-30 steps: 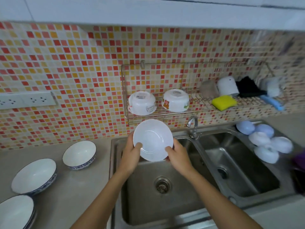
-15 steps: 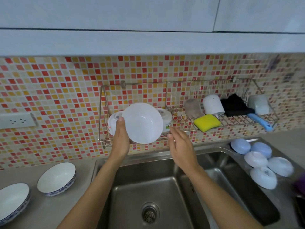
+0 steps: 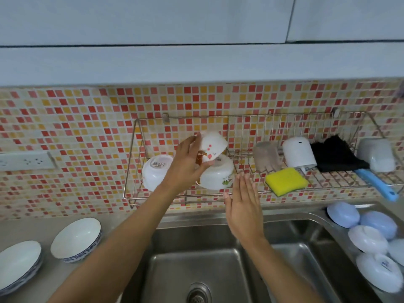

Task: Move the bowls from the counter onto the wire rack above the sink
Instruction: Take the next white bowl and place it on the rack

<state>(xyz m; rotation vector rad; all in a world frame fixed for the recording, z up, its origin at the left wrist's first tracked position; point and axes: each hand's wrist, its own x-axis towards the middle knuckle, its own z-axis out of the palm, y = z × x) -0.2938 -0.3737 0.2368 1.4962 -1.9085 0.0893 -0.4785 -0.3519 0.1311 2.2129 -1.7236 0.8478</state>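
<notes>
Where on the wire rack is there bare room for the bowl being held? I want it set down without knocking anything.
The left hand holds the bowl over two upturned bowls. Bare wire shows between the right one and the yellow sponge; the right hand hovers below. Past the sponge it is crowded.

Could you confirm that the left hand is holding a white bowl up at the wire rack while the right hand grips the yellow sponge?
Not quite. In the head view the right hand is open and empty, hovering below the wire rack; the yellow sponge lies untouched on the rack beside it. The rest is right: the left hand holds a white bowl up at the rack.
</notes>
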